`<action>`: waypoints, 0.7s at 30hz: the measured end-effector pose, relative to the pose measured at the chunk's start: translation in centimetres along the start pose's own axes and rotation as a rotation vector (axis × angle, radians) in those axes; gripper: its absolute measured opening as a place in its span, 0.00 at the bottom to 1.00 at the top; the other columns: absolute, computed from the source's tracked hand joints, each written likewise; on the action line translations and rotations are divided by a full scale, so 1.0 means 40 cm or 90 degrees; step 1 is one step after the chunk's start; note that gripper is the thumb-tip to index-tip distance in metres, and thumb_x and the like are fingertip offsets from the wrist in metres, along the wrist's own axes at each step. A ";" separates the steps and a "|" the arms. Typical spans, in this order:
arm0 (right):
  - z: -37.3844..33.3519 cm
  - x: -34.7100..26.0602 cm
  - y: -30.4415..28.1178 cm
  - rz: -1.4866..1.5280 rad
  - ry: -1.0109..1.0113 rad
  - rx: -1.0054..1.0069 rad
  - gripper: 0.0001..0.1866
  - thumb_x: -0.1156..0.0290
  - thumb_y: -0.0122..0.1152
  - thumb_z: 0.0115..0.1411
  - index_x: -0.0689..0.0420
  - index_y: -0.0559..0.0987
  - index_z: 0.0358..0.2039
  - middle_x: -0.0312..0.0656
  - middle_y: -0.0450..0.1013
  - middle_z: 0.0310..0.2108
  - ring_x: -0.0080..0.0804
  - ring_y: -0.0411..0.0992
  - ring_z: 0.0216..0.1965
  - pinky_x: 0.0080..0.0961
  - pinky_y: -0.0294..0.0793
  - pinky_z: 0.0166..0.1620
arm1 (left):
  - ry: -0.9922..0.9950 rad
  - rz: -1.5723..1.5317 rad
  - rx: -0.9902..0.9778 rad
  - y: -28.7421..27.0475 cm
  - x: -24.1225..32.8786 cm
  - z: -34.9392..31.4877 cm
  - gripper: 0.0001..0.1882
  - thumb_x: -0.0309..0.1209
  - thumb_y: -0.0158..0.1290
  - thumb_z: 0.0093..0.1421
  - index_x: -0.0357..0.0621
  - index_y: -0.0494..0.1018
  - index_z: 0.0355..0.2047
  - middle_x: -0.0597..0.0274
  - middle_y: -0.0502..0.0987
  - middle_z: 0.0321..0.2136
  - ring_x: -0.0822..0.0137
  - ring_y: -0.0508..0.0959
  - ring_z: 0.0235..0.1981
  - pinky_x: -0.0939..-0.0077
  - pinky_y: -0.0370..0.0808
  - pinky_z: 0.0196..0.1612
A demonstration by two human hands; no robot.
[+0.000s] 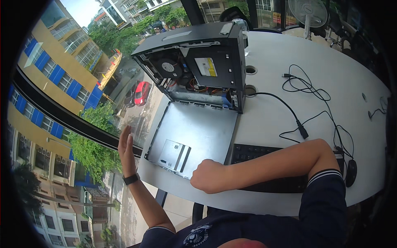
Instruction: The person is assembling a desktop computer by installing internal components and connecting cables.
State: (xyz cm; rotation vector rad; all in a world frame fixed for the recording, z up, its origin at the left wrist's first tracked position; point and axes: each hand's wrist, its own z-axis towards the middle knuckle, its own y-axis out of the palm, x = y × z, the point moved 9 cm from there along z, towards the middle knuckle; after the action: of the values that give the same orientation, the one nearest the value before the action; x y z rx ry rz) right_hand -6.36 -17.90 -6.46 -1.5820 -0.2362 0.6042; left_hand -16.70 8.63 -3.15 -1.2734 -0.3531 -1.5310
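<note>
A black desktop computer case (188, 49) stands on the table with its near side uncovered, so a round fan, a drive with a yellow-and-white label and loose wires show inside. Flat in front of it lies the silver metal side panel (198, 128), its far edge against the case's base. My right hand (211, 176) is closed in a fist over the panel's near right corner; its fingertips are hidden, so whether it grips anything cannot be made out. Left of the panel, by the window, my left hand (126, 151) is raised with fingers stretched, holding nothing.
Partly under my right forearm lies a black keyboard (264, 152), with a black mouse (351, 172) to its right. A black power cable (304, 131) and a thin coiled cable (308, 87) spread over the white table (269, 120). A cable hole (251, 70) sits beside the case.
</note>
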 end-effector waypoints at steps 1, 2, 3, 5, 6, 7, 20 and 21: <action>-0.002 0.001 -0.025 0.002 0.008 0.012 0.06 0.73 0.61 0.53 0.62 0.81 0.24 0.51 0.78 0.21 0.49 0.80 0.24 0.42 0.77 0.26 | 0.003 -0.005 -0.011 0.012 -0.013 -0.037 0.28 0.40 0.50 0.72 0.37 0.66 0.66 0.50 0.70 0.65 0.58 0.67 0.68 0.62 0.59 0.70; -0.010 -0.001 -0.056 0.023 0.004 0.027 0.06 0.73 0.61 0.53 0.62 0.81 0.24 0.51 0.78 0.21 0.49 0.80 0.24 0.42 0.77 0.26 | -0.028 -0.045 0.085 -0.010 -0.038 -0.078 0.30 0.44 0.47 0.73 0.38 0.63 0.68 0.50 0.68 0.65 0.57 0.65 0.69 0.59 0.58 0.71; -0.020 0.006 -0.101 0.040 0.021 0.072 0.09 0.70 0.61 0.57 0.61 0.81 0.23 0.51 0.78 0.20 0.50 0.80 0.24 0.42 0.76 0.26 | -0.052 -0.089 0.174 -0.030 -0.058 -0.107 0.33 0.49 0.45 0.73 0.39 0.61 0.69 0.50 0.67 0.66 0.55 0.63 0.69 0.57 0.56 0.71; -0.048 0.027 -0.199 0.070 0.049 0.149 0.16 0.62 0.60 0.62 0.61 0.81 0.23 0.50 0.77 0.19 0.51 0.79 0.23 0.42 0.76 0.26 | -0.062 -0.104 0.221 -0.031 -0.073 -0.136 0.36 0.53 0.42 0.73 0.40 0.58 0.70 0.49 0.65 0.67 0.54 0.61 0.70 0.55 0.55 0.71; -0.066 0.044 -0.251 0.083 0.059 0.178 0.19 0.59 0.60 0.65 0.61 0.81 0.23 0.50 0.76 0.19 0.52 0.78 0.23 0.42 0.76 0.26 | -0.063 -0.121 0.258 -0.036 -0.076 -0.147 0.39 0.57 0.40 0.72 0.41 0.55 0.71 0.48 0.64 0.68 0.52 0.59 0.71 0.52 0.54 0.71; -0.081 0.064 -0.303 0.057 0.079 0.200 0.20 0.58 0.60 0.64 0.61 0.81 0.23 0.50 0.76 0.20 0.51 0.78 0.24 0.42 0.76 0.28 | -0.041 -0.133 0.264 -0.036 -0.066 -0.137 0.41 0.61 0.39 0.71 0.43 0.54 0.72 0.47 0.62 0.68 0.52 0.59 0.71 0.51 0.53 0.71; -0.207 0.174 -0.645 -0.414 0.226 0.495 0.23 0.52 0.72 0.55 0.57 0.82 0.43 0.42 0.79 0.42 0.38 0.76 0.50 0.38 0.71 0.56 | 0.516 0.159 0.209 0.157 0.496 0.077 0.35 0.48 0.52 0.68 0.42 0.61 0.69 0.50 0.62 0.69 0.52 0.58 0.72 0.54 0.52 0.72; -0.214 0.168 -0.654 -0.491 0.225 0.547 0.22 0.54 0.73 0.55 0.57 0.82 0.42 0.41 0.79 0.42 0.38 0.76 0.50 0.39 0.71 0.57 | 0.545 0.240 0.218 0.181 0.538 0.092 0.37 0.55 0.47 0.69 0.42 0.62 0.69 0.49 0.63 0.69 0.51 0.58 0.72 0.53 0.50 0.73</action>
State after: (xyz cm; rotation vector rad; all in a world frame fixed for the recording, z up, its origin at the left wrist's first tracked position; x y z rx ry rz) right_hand 8.99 -18.88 17.36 -0.6464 -0.2504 -0.1887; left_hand -5.81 -2.70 13.66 -0.3188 0.1738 -1.4585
